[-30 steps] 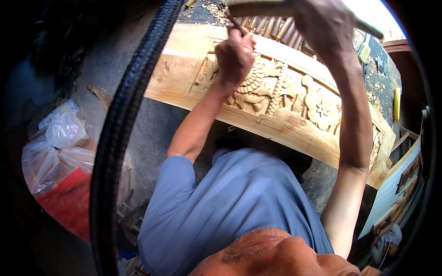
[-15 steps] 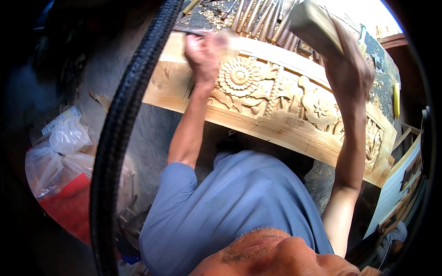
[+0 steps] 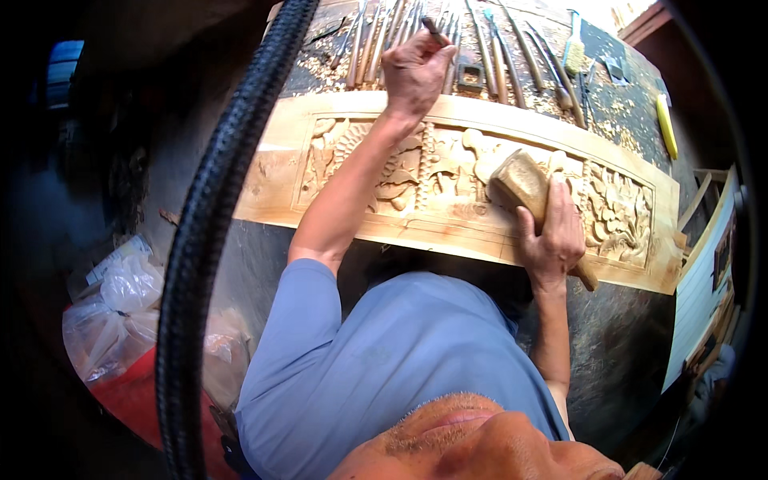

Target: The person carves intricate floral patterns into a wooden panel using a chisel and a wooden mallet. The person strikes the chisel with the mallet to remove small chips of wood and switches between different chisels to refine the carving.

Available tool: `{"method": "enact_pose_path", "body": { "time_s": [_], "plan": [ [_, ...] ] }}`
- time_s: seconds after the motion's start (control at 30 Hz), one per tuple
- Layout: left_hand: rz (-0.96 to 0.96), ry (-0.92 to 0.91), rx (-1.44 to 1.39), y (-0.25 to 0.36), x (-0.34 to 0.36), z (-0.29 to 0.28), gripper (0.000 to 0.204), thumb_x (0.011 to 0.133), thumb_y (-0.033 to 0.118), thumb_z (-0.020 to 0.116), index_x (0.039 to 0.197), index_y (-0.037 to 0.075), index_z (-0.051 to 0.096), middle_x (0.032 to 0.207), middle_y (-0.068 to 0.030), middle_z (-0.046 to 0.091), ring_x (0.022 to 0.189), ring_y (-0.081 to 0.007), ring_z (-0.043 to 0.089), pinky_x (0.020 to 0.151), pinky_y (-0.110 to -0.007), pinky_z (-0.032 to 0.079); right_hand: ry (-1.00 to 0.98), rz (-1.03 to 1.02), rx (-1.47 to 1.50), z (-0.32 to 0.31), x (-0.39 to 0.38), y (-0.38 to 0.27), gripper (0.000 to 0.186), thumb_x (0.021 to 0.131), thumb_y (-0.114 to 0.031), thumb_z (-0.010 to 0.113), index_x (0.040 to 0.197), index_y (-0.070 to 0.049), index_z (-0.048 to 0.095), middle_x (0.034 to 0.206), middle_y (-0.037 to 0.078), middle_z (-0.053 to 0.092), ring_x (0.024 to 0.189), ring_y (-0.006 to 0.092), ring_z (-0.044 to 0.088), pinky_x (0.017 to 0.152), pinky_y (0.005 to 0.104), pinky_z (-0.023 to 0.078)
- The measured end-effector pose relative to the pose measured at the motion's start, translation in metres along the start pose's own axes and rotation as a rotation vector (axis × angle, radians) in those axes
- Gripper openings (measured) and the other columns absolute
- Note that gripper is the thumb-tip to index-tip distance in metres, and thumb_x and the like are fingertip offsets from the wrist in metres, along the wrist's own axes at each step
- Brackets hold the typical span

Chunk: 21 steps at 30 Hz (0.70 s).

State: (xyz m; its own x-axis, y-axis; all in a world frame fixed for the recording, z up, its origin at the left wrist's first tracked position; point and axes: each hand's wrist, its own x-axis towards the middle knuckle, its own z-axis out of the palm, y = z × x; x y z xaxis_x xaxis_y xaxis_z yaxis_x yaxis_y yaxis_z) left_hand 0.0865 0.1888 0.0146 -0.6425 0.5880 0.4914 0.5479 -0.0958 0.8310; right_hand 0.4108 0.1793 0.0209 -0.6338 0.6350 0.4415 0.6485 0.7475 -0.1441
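So the carved wooden panel (image 3: pixel 452 180) is laid along the near side of the counter (image 3: pixel 644 116), with a dark gap left between its near edge and the blue shirt (image 3: pixel 400 344), while past the far edge things get pretty crowded with long-handled tools (image 3: pixel 500 76) and wood shavings. Over those handles, a short dark tool (image 3: pixel 434 30) is pinched by the left hand (image 3: pixel 414 76), fingers curled in. A wooden mallet (image 3: pixel 520 182) is gripped between thumb and fingers by the right hand (image 3: pixel 554 240), head over the carving, handle end poked past the near edge; whether the wood's touched can't be told.
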Motion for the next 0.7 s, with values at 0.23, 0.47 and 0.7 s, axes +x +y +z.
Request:
{"method": "enact_pose_path", "body": {
  "time_s": [0.23,0.47,0.7],
  "plan": [
    [-0.076,-0.095,0.106,-0.006,0.009,0.048,0.009,0.093,0.017,0.078,0.096,0.008,0.078,0.082,-0.0026,0.078,0.074,-0.0093,0.073,0.067,-0.025,0.06,0.017,-0.016,0.069,-0.003,0.005,-0.001,0.069,0.089,-0.046,0.076,0.139,-0.001,0.059,0.127,0.02,0.067,0.112,0.0345,0.067,0.091,0.0423,0.055],
    [-0.045,-0.133,0.215,-0.007,-0.006,0.051,0.01,0.095,0.019,0.075,0.095,0.009,0.077,0.08,-0.0041,0.078,0.069,-0.0113,0.074,0.062,-0.027,0.061,0.012,-0.011,0.074,-0.005,0.003,-0.002,0.069,0.086,-0.043,0.079,0.138,-0.002,0.06,0.127,0.017,0.067,0.106,0.0326,0.069,0.089,0.0398,0.056],
    [-0.119,-0.159,0.323,-0.002,-0.007,0.04,0.01,0.099,0.018,0.07,0.096,0.01,0.076,0.083,-0.0043,0.078,0.068,-0.0122,0.074,0.056,-0.026,0.06,-0.003,-0.015,0.088,-0.006,0.006,-0.005,0.078,0.08,-0.042,0.085,0.141,-0.003,0.058,0.127,0.015,0.068,0.111,0.0317,0.069,0.09,0.0395,0.056]
  ]
}}
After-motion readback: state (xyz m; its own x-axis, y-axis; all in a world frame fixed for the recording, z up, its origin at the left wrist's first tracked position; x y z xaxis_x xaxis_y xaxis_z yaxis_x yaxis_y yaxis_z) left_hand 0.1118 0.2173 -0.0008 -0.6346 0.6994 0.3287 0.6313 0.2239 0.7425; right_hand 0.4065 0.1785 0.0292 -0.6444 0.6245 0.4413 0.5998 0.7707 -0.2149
